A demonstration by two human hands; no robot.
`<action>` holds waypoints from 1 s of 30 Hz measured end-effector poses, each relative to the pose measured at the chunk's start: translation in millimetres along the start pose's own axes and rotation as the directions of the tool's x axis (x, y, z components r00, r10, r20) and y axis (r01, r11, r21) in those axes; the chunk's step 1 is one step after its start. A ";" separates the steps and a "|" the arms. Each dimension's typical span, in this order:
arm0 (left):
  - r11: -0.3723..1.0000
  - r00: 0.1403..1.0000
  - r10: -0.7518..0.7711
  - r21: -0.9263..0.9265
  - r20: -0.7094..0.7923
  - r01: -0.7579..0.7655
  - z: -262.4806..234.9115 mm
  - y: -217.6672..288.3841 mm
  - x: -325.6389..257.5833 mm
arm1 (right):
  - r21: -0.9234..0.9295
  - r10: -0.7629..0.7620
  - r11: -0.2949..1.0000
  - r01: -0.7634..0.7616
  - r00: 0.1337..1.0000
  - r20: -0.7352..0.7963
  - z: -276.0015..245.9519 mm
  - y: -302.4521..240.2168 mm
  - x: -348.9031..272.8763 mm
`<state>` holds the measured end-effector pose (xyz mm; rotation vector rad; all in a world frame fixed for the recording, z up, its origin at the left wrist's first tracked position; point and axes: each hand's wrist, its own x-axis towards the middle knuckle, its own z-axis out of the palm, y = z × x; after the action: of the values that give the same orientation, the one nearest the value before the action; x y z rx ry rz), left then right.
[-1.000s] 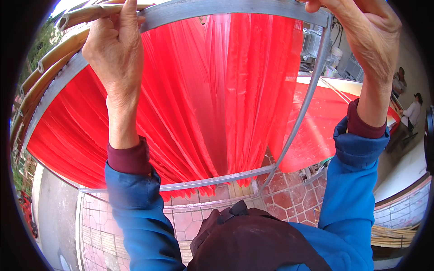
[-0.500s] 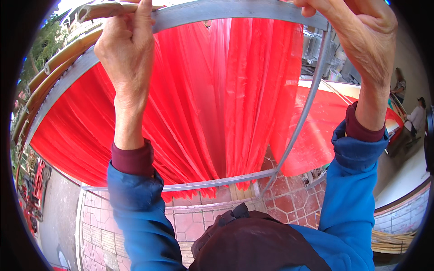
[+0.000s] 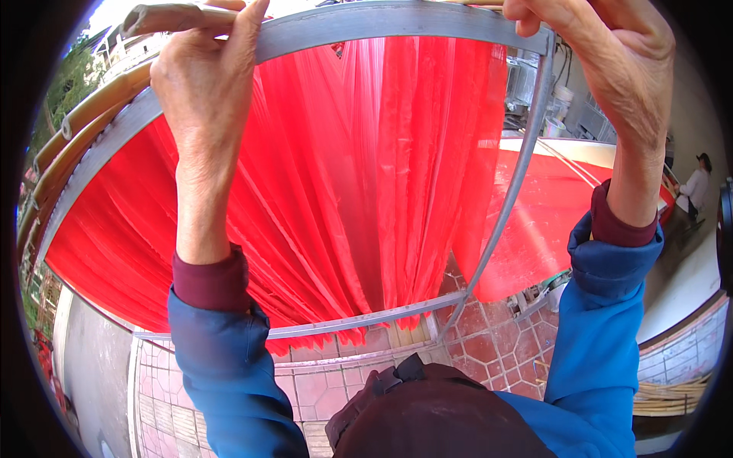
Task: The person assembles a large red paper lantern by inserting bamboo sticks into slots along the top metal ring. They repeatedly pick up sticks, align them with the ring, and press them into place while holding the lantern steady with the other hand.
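Both arms reach upward, the left hand (image 3: 205,84) and right hand (image 3: 611,61) each curled in a grip.

Outdoor yard, bright daylight, hard shadows. Floor (image 3: 496,347): reddish hexagonal pavers near centre; paler square pavers (image 3: 156,397) to the left. Grey concrete strip (image 3: 88,366) far left, w/ green foliage (image 3: 72,76) above it. Bamboo poles (image 3: 92,111) run along the left edge. Far right: low brick wall (image 3: 683,347), bundle of thin cane sticks (image 3: 672,397) at its base. Grey machinery and a white bucket (image 3: 563,95) upper right. One person in a white top (image 3: 696,183) stands far right.
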<state>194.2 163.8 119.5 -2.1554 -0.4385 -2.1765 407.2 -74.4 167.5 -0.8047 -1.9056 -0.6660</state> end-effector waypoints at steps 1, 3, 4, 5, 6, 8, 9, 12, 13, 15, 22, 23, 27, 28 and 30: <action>1.000 1.000 0.025 -0.005 0.011 -0.024 -1.1 -2.1 0.5 | 0.002 0.031 1.000 -0.031 0.999 -0.011 -0.5 -1.2 0.2; 1.000 0.999 0.027 -0.014 0.023 -0.027 -2.2 -5.2 0.4 | -0.006 0.050 0.999 -0.050 0.998 -0.031 0.4 -3.1 0.9; 0.999 0.999 0.029 -0.016 0.031 -0.028 -3.1 -6.0 0.9 | -0.010 0.037 0.999 -0.037 0.999 -0.028 0.4 -4.4 2.1; 0.999 0.999 0.033 0.012 0.041 -0.034 -3.9 -6.4 0.4 | -0.013 0.023 1.000 -0.024 0.999 -0.025 0.5 -6.2 2.5; 0.998 0.998 0.042 0.041 0.045 -0.044 -4.9 -6.3 1.2 | -0.011 0.004 1.000 -0.004 1.000 -0.010 0.1 -7.2 4.7; 0.997 0.998 0.033 0.065 0.054 -0.036 -5.6 -5.1 1.3 | -0.049 0.017 0.999 -0.016 1.000 0.022 -1.4 -10.7 5.5; 0.998 0.998 0.020 0.063 0.060 -0.024 -5.7 -4.1 1.9 | -0.089 0.049 0.995 -0.046 0.998 0.033 -2.6 -13.4 4.9; 0.998 0.998 0.045 0.051 0.036 -0.047 -5.7 0.1 6.0 | -0.051 0.007 0.999 -0.006 1.000 0.022 -1.4 -10.2 8.3; 0.998 0.998 0.050 0.042 0.043 -0.052 -5.1 2.1 3.0 | -0.030 0.000 1.000 0.001 1.000 0.021 -0.2 -8.7 8.8; 0.991 0.995 0.100 0.086 0.023 -0.101 -3.8 6.0 2.9 | -0.015 -0.012 1.000 0.012 1.000 0.025 -1.1 -5.3 10.1; 0.974 0.992 0.106 0.195 0.068 -0.117 -4.5 13.3 6.0 | -0.133 0.112 0.986 -0.098 0.989 0.097 -14.9 -12.8 6.2; 0.978 0.992 0.118 0.169 0.051 -0.125 -3.5 12.7 6.6 | -0.096 0.103 0.991 -0.095 0.991 0.082 -13.5 -13.3 6.0; 0.959 0.992 0.101 0.258 0.080 -0.118 -4.9 6.5 6.0 | -0.053 -0.003 0.999 0.005 0.999 0.037 -3.3 -6.2 8.4; 0.969 0.990 0.136 0.200 0.045 -0.142 -4.6 4.4 7.7 | -0.055 -0.034 0.998 0.035 0.999 0.024 -3.0 -4.8 7.2; 0.988 0.995 0.096 0.124 0.015 -0.097 -1.2 1.5 4.1 | -0.043 -0.044 0.998 0.044 0.999 0.003 -3.5 -3.2 2.5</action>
<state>193.2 162.7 123.8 -2.0765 -0.4476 -2.0332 405.8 -78.3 170.9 -0.7925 -1.9217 -0.7356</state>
